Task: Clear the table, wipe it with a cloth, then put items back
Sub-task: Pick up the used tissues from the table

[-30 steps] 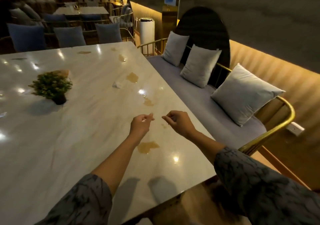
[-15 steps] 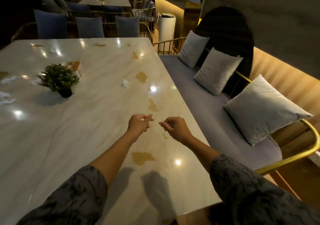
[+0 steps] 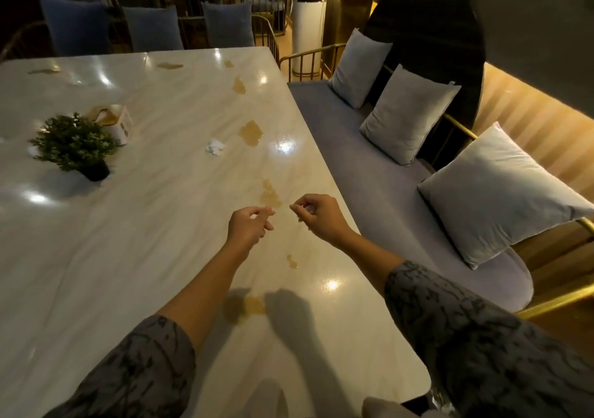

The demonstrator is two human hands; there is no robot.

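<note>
A pale marble table (image 3: 135, 244) fills the left of the head view. Several brownish spill stains (image 3: 250, 132) run along its right side. A small potted plant (image 3: 75, 146) stands at the left, with a tissue box (image 3: 113, 123) just behind it. To the right of the plant lies a crumpled white tissue (image 3: 214, 147). My left hand (image 3: 249, 226) and my right hand (image 3: 316, 213) hover close together above the table near its right edge. The fingers of both are curled in, with each thumb against its forefinger. I see nothing in either hand.
A grey bench (image 3: 379, 173) with three pale cushions (image 3: 491, 192) runs along the table's right edge, framed by a gold rail (image 3: 553, 302). Chairs with blue cushions (image 3: 154, 28) stand at the far end. A white cylindrical unit (image 3: 308, 28) stands behind the bench.
The view has moved forward and tilted down along the table, so the plant and tissue appear nearer. Both hands keep the same curled pose, close together.
</note>
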